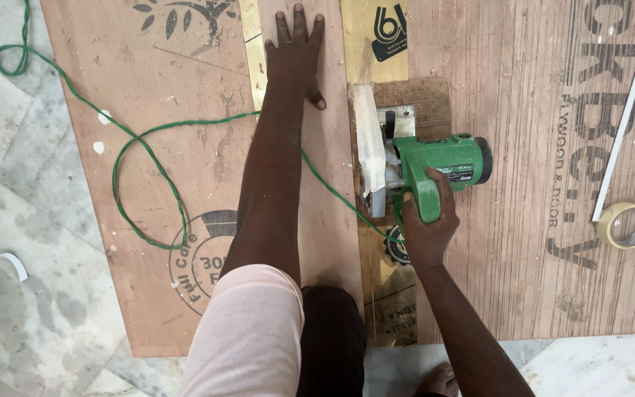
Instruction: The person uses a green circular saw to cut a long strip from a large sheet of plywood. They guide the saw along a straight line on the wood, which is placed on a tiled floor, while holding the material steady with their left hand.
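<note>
The right hand point(426, 234) is wrapped shut around the handle of a green handheld circular saw point(424, 167), fingers curled tight over the grip, with the tool's round motor housing pointing to the right and its pale blade guard point(369, 147) on the left side. The saw sits on a small darker wooden block point(424, 95) near the middle of a large reddish-brown plywood sheet point(523, 220) that lies flat on the grey marble floor point(31, 279). The blade side lines up with a narrow yellowish strip point(376, 33) running up and down the board, printed with dark markings. The left hand point(295, 55) lies flat and open on the plywood, palm down, fingers stretched out and slightly spread toward the far edge, holding nothing, just left of that strip and well ahead of the saw. A thin green electric cord point(141, 158) loops across the left part of the sheet, passes under the left forearm and runs to the saw. To the far right, a roll of tan adhesive tape point(626, 225) rests on the plywood, touching the lower end of a slim white strip point(626, 110) that slants toward the top corner. A pink-clad knee point(248, 331) shows at the bottom edge, over the near end of the board, and bare toes point(439, 381) rest on the floor beside it.
</note>
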